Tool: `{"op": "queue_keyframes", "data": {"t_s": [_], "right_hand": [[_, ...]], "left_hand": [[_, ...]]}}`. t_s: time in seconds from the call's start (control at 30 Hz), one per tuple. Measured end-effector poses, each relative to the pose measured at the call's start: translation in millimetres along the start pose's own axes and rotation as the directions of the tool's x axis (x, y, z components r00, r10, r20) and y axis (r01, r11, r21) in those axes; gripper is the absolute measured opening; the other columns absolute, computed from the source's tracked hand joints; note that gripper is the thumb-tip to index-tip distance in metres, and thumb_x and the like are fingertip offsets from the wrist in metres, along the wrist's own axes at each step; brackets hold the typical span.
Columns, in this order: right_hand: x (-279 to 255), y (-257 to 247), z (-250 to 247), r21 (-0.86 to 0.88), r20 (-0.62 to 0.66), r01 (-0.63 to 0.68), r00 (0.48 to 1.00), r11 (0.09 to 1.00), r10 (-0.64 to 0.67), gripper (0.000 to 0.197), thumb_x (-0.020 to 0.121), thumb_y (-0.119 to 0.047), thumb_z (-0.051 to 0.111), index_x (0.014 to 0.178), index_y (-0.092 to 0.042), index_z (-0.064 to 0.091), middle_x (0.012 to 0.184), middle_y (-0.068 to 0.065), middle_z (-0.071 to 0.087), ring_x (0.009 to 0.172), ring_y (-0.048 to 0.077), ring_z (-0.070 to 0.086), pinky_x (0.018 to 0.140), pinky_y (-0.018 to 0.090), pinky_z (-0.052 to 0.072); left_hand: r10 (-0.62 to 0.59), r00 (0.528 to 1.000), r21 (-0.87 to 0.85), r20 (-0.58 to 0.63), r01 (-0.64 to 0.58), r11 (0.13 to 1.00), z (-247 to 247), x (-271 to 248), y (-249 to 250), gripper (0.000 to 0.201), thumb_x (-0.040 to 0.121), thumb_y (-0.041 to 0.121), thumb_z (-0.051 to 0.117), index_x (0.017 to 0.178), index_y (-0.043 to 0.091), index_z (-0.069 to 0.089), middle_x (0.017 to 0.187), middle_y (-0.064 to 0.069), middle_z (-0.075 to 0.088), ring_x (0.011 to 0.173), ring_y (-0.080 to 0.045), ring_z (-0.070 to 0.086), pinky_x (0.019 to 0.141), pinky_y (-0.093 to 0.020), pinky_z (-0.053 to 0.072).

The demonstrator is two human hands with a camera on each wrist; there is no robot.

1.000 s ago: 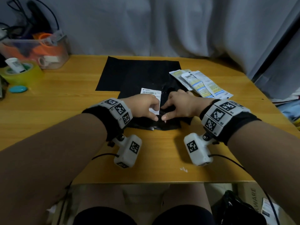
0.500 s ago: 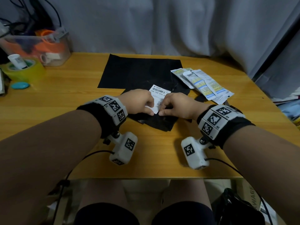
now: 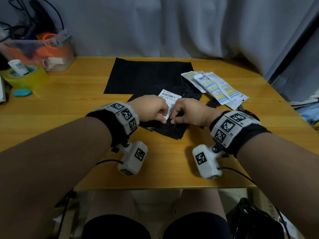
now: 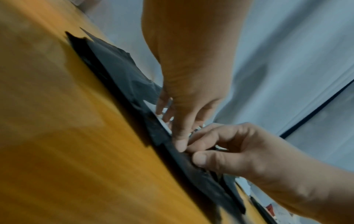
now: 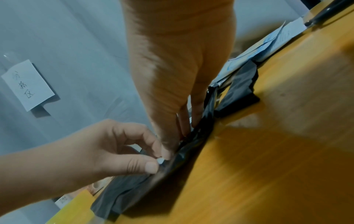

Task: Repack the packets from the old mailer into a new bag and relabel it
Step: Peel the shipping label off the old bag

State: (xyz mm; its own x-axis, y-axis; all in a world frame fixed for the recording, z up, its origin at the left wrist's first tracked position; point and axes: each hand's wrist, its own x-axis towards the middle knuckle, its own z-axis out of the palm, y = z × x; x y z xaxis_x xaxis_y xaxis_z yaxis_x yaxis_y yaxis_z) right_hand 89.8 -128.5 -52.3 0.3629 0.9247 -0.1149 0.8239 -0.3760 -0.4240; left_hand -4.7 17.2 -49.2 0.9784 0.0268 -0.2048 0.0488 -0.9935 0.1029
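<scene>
Nearby, both hands work at the white barcoded shipping label point(image 3: 170, 99) on the crumpled black plastic mailer point(image 3: 170, 130): the left hand point(image 3: 150, 107) pinches its near corner, while the right hand point(image 3: 188, 111) pins the mailer with curled fingers. A flat black new bag point(image 3: 146, 75) lies farther back, printed white packets point(image 3: 215, 87) far right, a yellow-green tape roll point(image 3: 25, 78) left, on the orange wooden table point(image 3: 69, 104) before grey curtains point(image 3: 172, 26).

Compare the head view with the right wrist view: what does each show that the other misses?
Head only: the flat black bag, the tape roll, the plastic box, and the barcode on the label.
Right wrist only: a handwritten note on the curtain, and the left hand pinching the label's corner.
Both: the right hand, the crumpled old mailer, the packets, the table.
</scene>
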Motion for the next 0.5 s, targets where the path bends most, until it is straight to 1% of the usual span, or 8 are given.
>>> {"op": "queue_keyframes", "data": {"t_s": [0.03, 0.1, 0.23, 0.3, 0.37, 0.4, 0.43, 0.5], "right_hand": [[0.7, 0.4, 0.2, 0.004, -0.003, -0.003, 1.0, 1.0, 0.003, 0.014, 0.08, -0.022, 0.073, 0.092, -0.016, 0.075, 0.087, -0.011, 0.06, 0.095, 0.012, 0.06, 0.073, 0.015, 0.042], [1.1, 0.7, 0.6, 0.01, -0.013, -0.009, 1.0, 1.0, 0.01, 0.013, 0.08, -0.022, 0.073, 0.091, -0.015, 0.075, 0.089, -0.008, 0.063, 0.094, 0.013, 0.06, 0.07, 0.009, 0.038], [-0.5, -0.3, -0.5, -0.003, -0.012, -0.005, 1.0, 1.0, 0.005, 0.015, 0.081, -0.023, 0.072, 0.092, -0.014, 0.075, 0.09, -0.008, 0.062, 0.095, 0.013, 0.06, 0.069, 0.007, 0.036], [-2.2, -0.8, -0.7, -0.008, -0.009, -0.008, 1.0, 1.0, 0.008, 0.016, 0.081, -0.024, 0.072, 0.094, -0.015, 0.075, 0.092, -0.007, 0.062, 0.097, 0.014, 0.059, 0.073, 0.014, 0.041], [-4.4, -0.5, 0.5, -0.008, -0.006, -0.005, 1.0, 1.0, 0.005, 0.017, 0.081, -0.025, 0.072, 0.096, -0.016, 0.075, 0.096, -0.006, 0.062, 0.1, 0.015, 0.059, 0.086, 0.025, 0.046], [-5.5, -0.4, 1.3, -0.009, -0.005, 0.001, 1.0, 1.0, -0.001, 0.018, 0.081, -0.024, 0.073, 0.097, -0.016, 0.075, 0.099, -0.006, 0.062, 0.102, 0.015, 0.058, 0.092, 0.03, 0.045], [-6.2, 0.0, 1.9, -0.006, -0.004, 0.003, 1.0, 1.0, -0.003, 0.019, 0.081, -0.024, 0.073, 0.098, -0.017, 0.075, 0.102, -0.005, 0.062, 0.104, 0.015, 0.056, 0.095, 0.031, 0.043], [-6.8, 0.2, 2.9, -0.001, 0.0, -0.002, 1.0, 1.0, 0.002, 0.021, 0.08, -0.025, 0.073, 0.1, -0.017, 0.074, 0.108, -0.002, 0.062, 0.106, 0.015, 0.055, 0.097, 0.031, 0.042]], "left_hand": [[-0.016, 1.0, -0.004, 0.001, 0.016, 1.0, -0.8, 1.9, 1.8, 0.03, 0.085, 0.04, 0.063, 0.106, 0.019, 0.062, 0.1, 0.006, 0.054, 0.091, -0.011, 0.049, 0.075, -0.027, 0.039], [-0.047, 0.999, 0.016, 0.018, 0.047, 0.999, -3.3, 6.5, 7.5, 0.026, 0.084, 0.036, 0.065, 0.101, 0.018, 0.061, 0.096, 0.005, 0.054, 0.088, -0.013, 0.05, 0.072, -0.026, 0.036], [-0.062, 0.996, 0.082, 0.059, 0.057, 0.995, -8.0, 10.6, 15.8, 0.014, 0.086, 0.031, 0.063, 0.087, 0.02, 0.054, 0.094, 0.001, 0.057, 0.088, -0.016, 0.053, 0.071, -0.028, 0.037], [-0.065, 0.995, 0.117, 0.07, 0.057, 0.991, -8.5, 10.0, 18.7, 0.013, 0.088, 0.031, 0.06, 0.086, 0.021, 0.053, 0.096, 0.0, 0.059, 0.087, -0.016, 0.053, 0.07, -0.028, 0.037], [-0.071, 0.994, 0.158, 0.087, 0.057, 0.986, -9.0, 9.4, 22.8, 0.012, 0.09, 0.031, 0.056, 0.092, 0.019, 0.057, 0.101, -0.003, 0.061, 0.091, -0.02, 0.057, 0.071, -0.029, 0.04], [-0.075, 0.993, 0.177, 0.095, 0.058, 0.982, -9.9, 9.2, 25.0, 0.015, 0.091, 0.03, 0.054, 0.096, 0.017, 0.06, 0.102, -0.004, 0.062, 0.094, -0.022, 0.058, 0.073, -0.03, 0.042], [-0.084, 0.991, 0.185, 0.104, 0.063, 0.981, -11.1, 8.8, 26.6, 0.018, 0.091, 0.03, 0.054, 0.099, 0.015, 0.061, 0.103, -0.004, 0.062, 0.096, -0.023, 0.059, 0.075, -0.031, 0.043], [-0.092, 0.99, 0.162, 0.105, 0.074, 0.984, -12.5, 7.3, 26.4, 0.02, 0.091, 0.029, 0.054, 0.099, 0.013, 0.064, 0.102, -0.004, 0.064, 0.095, -0.024, 0.06, 0.074, -0.031, 0.044]]}}
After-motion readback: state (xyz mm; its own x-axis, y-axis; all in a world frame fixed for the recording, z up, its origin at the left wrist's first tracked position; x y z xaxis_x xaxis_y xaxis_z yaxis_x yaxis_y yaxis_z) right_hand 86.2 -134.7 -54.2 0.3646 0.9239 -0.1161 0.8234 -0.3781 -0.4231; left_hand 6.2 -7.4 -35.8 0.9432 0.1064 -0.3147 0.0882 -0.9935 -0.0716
